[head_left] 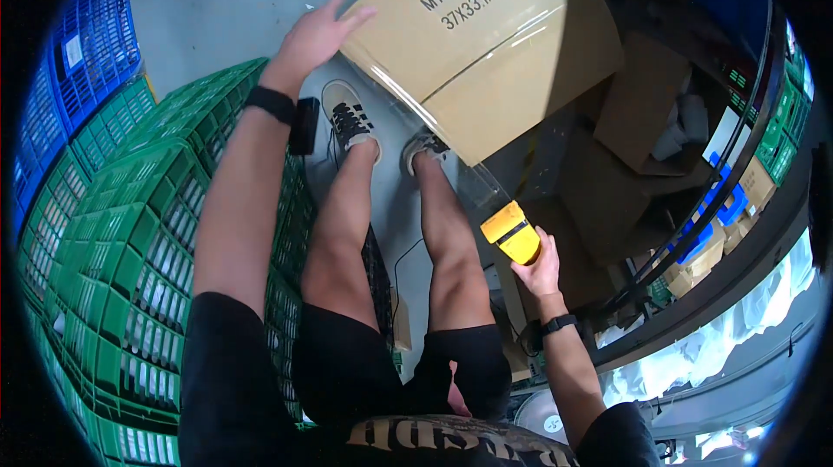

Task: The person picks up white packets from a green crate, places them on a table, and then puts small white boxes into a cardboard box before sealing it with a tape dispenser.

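A large brown cardboard box [499, 42] with printed text on its face stands in front of my legs. Clear tape runs along its near left edge and stretches from the near corner toward a yellow tape dispenser [514, 233]. My right hand [541, 267] is wrapped round that dispenser, below and right of the corner. At the box's left side, my left hand [317, 38] has its fingers spread and holds nothing. Its fingertips are close to the box edge; whether they touch it I cannot tell.
Stacked green plastic crates [130, 267] rise close by my left arm, with blue crates [95, 42] behind. On the right, an open cardboard box [638, 103] sits in shadow beside a dark curved rail [737, 189]. White plastic bags [711, 346] lie beyond it.
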### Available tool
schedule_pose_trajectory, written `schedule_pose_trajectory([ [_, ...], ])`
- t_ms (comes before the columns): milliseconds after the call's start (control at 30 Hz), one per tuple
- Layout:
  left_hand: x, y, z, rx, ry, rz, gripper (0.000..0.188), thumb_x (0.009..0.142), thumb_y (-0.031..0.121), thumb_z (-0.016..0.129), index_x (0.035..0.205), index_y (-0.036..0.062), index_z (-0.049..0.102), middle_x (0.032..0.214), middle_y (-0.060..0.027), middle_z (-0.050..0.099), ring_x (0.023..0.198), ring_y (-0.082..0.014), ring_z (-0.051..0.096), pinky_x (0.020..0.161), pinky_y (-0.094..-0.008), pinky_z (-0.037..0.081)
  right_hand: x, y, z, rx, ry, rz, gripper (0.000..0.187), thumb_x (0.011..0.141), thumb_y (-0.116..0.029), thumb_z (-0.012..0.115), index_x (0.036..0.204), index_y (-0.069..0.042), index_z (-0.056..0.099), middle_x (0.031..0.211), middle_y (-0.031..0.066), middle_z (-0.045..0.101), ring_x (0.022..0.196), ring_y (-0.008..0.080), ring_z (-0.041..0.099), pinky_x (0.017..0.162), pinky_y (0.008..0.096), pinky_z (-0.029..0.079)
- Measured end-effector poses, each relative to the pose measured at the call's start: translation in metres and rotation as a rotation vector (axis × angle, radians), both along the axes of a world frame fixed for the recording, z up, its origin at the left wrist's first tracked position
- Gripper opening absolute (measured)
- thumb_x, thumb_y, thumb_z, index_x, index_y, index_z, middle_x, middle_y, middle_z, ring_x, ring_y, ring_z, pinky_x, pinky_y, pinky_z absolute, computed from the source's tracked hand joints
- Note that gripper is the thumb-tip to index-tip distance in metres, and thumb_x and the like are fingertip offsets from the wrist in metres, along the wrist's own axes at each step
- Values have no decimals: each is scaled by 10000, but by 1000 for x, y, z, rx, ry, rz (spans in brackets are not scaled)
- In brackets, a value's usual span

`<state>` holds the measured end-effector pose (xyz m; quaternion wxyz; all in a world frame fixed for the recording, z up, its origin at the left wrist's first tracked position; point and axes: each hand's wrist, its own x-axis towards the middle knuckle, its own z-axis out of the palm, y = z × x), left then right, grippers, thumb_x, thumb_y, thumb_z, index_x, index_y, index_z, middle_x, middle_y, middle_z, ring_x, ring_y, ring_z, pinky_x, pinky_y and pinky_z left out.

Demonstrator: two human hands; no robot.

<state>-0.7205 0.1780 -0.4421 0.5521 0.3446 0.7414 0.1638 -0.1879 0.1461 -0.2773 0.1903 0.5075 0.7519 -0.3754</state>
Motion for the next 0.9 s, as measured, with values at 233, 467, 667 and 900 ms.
schedule_pose_trajectory([
  [233, 97, -76, 29, -77, -837, 1502, 510, 930, 428, 589, 1193, -9, 558, 1157, -165, 613, 1114, -265, 579, 997, -401, 437, 2, 0, -3, 5, -43, 30, 827, 596, -127, 820, 1313, -77, 412, 1052, 180, 539, 975, 371, 569, 856, 413, 505],
  [467, 138, -80, 32, 48, -766, 1308, 287, 933, 196, 616, 1115, -21, 573, 1075, -141, 636, 1035, -227, 616, 945, -379, 484, 2, -8, -19, -41, -37, -6, 855, 582, -126, 838, 1326, -76, 420, 1076, 179, 528, 1006, 370, 561, 878, 413, 495],
  [667, 141, -87, 26, 87, -665, 1215, 219, 916, 99, 619, 1090, -28, 583, 1013, -124, 654, 942, -221, 656, 891, -343, 522, 16, -8, -30, -86, -8, -48, 884, 578, -129, 847, 1346, -75, 412, 1107, 182, 522, 1029, 384, 548, 891, 430, 484],
  [900, 147, -90, 25, -27, -604, 1223, 200, 889, 57, 641, 1050, -49, 585, 976, -131, 652, 891, -231, 668, 861, -326, 544, 66, -12, -35, -68, -51, -5, 835, 595, -147, 837, 1326, -42, 446, 1131, 211, 549, 1070, 397, 536, 918, 452, 453],
])
